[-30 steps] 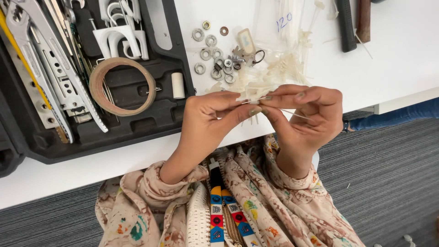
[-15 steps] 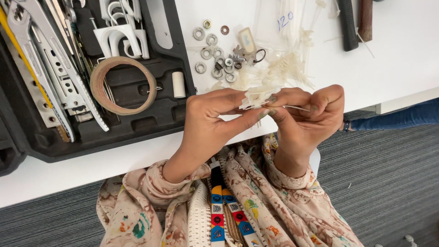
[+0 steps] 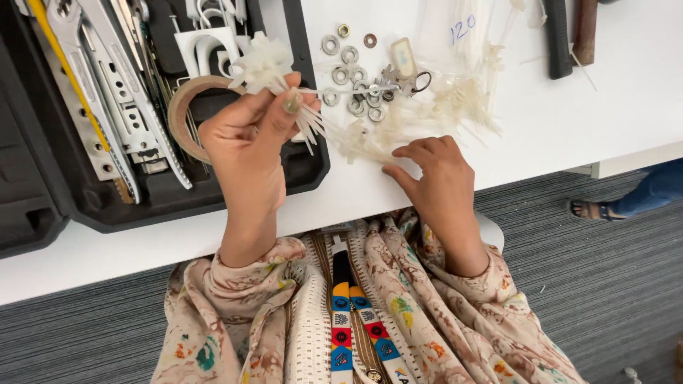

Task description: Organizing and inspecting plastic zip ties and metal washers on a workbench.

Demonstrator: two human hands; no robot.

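Left hand (image 3: 249, 142): has lifted away over the toolbox (image 3: 85, 192), grip pinching a bundle of white cable ties (image 3: 267, 64).
Right hand (image 3: 434, 171): dropped to the bench (image 3: 626, 107), empty fingers on loose ties (image 3: 398, 128).

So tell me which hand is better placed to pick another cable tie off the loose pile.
Right. The right hand rests with fingertips at the loose ties on the table, while the left hand is full, pinching a bundle of ties.

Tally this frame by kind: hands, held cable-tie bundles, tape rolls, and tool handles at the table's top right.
Hands: 2 (left hand, right hand)
Cable-tie bundle: 1, pinched in the left hand
Tape roll: 1, in the black case
Tool handles: 2 (black handle, brown handle)
Total: 6
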